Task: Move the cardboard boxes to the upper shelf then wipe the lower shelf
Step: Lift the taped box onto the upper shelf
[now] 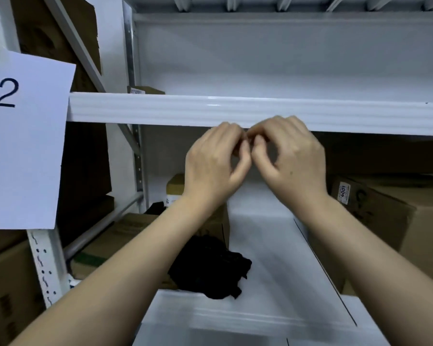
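Paper sign [23, 141] far left; cardboard box [125, 243] and black cloth [210, 265] on lower shelf [265, 245] below the hands. Left hand [214, 166], right hand [293, 158] curled, fingertips touching, grasping nothing visible, below upper shelf [235, 109] edge. Another box [390, 213] right.

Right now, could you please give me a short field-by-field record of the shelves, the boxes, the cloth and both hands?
upper shelf: one small box at its far left
lower shelf: cardboard boxes at left and right, bare white middle
black cloth: crumpled on the lower shelf, beside the left boxes
left hand: raised in front of the upper shelf's edge, fingers curled, fingertips meeting the right hand's
right hand: same pose; whether either holds anything cannot be told
paper sign: on the left upright, reads "-2"
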Available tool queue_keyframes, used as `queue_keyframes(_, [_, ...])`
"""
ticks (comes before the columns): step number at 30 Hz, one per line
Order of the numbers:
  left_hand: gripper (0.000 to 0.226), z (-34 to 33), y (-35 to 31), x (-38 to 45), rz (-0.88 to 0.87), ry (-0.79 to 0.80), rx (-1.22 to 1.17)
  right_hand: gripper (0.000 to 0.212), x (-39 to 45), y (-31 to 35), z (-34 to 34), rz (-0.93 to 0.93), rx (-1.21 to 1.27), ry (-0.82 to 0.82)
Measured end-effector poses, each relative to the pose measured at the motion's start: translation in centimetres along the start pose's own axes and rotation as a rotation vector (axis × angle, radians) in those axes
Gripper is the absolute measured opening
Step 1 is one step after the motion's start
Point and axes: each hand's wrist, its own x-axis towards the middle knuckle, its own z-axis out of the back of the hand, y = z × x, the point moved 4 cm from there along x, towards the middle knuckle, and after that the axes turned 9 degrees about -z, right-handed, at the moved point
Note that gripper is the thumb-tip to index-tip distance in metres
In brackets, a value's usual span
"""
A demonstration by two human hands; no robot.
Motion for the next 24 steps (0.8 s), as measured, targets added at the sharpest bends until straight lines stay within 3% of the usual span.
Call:
queue_keyframes(11, [0.014,-4.4,6.5,-10.7,0.32,0.427,0.055,0.017,-8.0,-3.1,-10.5,-0.319,-0.15,0.398])
queue_keyframes(17, [0.009,-5.4,11.6,-14.5,0.538,0.548,0.053,0.02,-10.3,-6.4,-13.9,-0.538,-0.184,0.529])
queue_keyframes(24, [0.018,-8.3,16.4,-15.7,0.53,0.682,0.196,0.023,-10.2,-9.8,-17.7,-0.594,-0.228,0.626])
